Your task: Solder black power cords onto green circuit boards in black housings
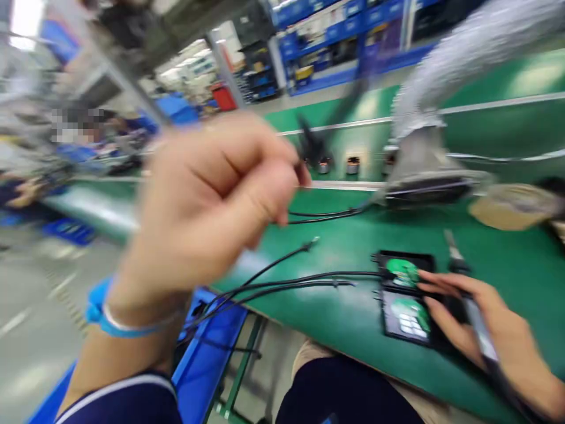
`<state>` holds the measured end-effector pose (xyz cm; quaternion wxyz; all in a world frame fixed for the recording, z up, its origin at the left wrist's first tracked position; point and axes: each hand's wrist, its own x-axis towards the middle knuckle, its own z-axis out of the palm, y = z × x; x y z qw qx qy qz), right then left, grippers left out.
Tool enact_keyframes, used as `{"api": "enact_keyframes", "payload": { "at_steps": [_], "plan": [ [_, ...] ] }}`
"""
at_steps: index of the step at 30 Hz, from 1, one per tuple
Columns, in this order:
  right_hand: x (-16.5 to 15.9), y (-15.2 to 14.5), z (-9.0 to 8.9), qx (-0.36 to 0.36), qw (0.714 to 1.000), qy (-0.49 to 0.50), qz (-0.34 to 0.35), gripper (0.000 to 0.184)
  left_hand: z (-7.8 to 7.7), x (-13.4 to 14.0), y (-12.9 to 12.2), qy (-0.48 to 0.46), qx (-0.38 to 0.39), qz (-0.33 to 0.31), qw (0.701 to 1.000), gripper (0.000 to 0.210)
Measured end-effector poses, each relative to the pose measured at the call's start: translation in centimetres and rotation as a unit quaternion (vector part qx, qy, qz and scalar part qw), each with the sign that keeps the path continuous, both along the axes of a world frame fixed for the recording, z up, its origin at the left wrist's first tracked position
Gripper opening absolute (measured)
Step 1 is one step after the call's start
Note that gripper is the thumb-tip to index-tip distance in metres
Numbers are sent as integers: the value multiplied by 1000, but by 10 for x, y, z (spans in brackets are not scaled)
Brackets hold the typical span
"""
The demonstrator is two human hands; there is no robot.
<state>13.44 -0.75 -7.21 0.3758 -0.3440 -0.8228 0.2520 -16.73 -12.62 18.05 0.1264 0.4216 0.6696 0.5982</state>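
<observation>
My left hand (220, 200), blurred by motion, is raised over the near side of the bench with its fingers curled in and thumb pressed against them. Whatever it may pinch is hidden. A dark blurred shape (315, 141) shows just beyond its fingertips; I cannot tell whether they touch. On the right, a soldering iron (479, 330) lies in my right hand (481, 318), its tip pointing away from me. That hand's fingertips touch a black tray-like holder (408, 288) with a round green circuit board (402, 272) and a second green board (410, 315). A black cable (335, 275) runs left from the holder.
More black cables (273, 288) trail over the bench edge into a blue bin (212, 353). A silver fume duct (424, 112) hangs above the green bench (344, 318). A round yellowish pad (514, 206) lies at right. Small cylindrical parts (352, 165) line the back. Another person's hand (24, 191) shows far left.
</observation>
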Motion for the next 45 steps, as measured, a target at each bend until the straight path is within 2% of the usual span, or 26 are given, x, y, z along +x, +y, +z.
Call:
{"api": "enact_keyframes", "payload": {
  "at_steps": [1, 2, 3, 4, 6, 8, 9, 11, 14, 18, 20, 22, 24, 27, 31, 35, 40, 42, 45],
  "plan": [
    [0, -1, 3, -17, 1000, -11, 19, 40, -16, 16, 18, 49, -73, -132, 987, 10],
    [-3, -1, 5, -21, 1000, -10, 14, 39, -35, 33, 32, 112, -141, -255, 950, 10],
    [-6, 0, 6, -15, 1000, -9, 10, 38, -57, 50, 43, 173, -190, -351, 900, 11],
    [-9, 2, 8, -7, 1000, -9, 1, 37, -80, 66, 49, 213, -212, -404, 864, 14],
    [-13, 4, 14, 0, 1000, -13, -9, 37, -124, 88, 54, 261, -222, -439, 831, 13],
    [-11, 1, 22, 1, 1000, -3, -18, 39, -157, 97, 52, 281, -225, -431, 827, 14],
    [-9, -2, 28, 0, 1000, 12, -23, 40, -169, 98, 50, 283, -225, -418, 833, 14],
    [-4, -12, 39, -19, 998, 47, -28, 43, -182, 95, 46, 282, -220, -390, 849, 15],
    [-3, -27, 50, -80, 992, 86, -37, 45, -187, 89, 39, 278, -207, -366, 864, 15],
    [-14, -39, 49, -125, 981, 144, -45, 37, -181, 85, 36, 250, -219, -374, 866, 11],
    [-20, -42, 47, -130, 975, 176, -37, 35, -174, 85, 38, 191, -225, -386, 874, 7],
    [-25, -44, 46, -123, 972, 199, -25, 35, -166, 87, 43, 112, -225, -410, 877, 26],
    [-28, -45, 47, -112, 970, 215, -20, 35, -161, 90, 48, 48, -228, -438, 868, 30],
    [-32, -45, 49, -100, 966, 236, -19, 39, -163, 95, 53, -40, -247, -459, 853, 18],
    [-37, -45, 50, -97, 965, 243, -8, 40, -171, 98, 53, -123, -255, -464, 840, 24],
    [-40, -44, 55, -95, 968, 231, -16, 38, -172, 100, 52, -134, -249, -467, 838, 26],
    [-39, -47, 64, 3, 983, 179, -36, 37, -176, 103, 48, -126, -212, -477, 843, 25],
    [-40, -50, 65, 32, 985, 159, -52, 37, -180, 103, 44, -73, -176, -461, 867, 21],
    [-49, -59, 62, 75, 977, 164, -112, 35, -185, 106, 39, 16, -92, -389, 917, 18]
  ]
}}
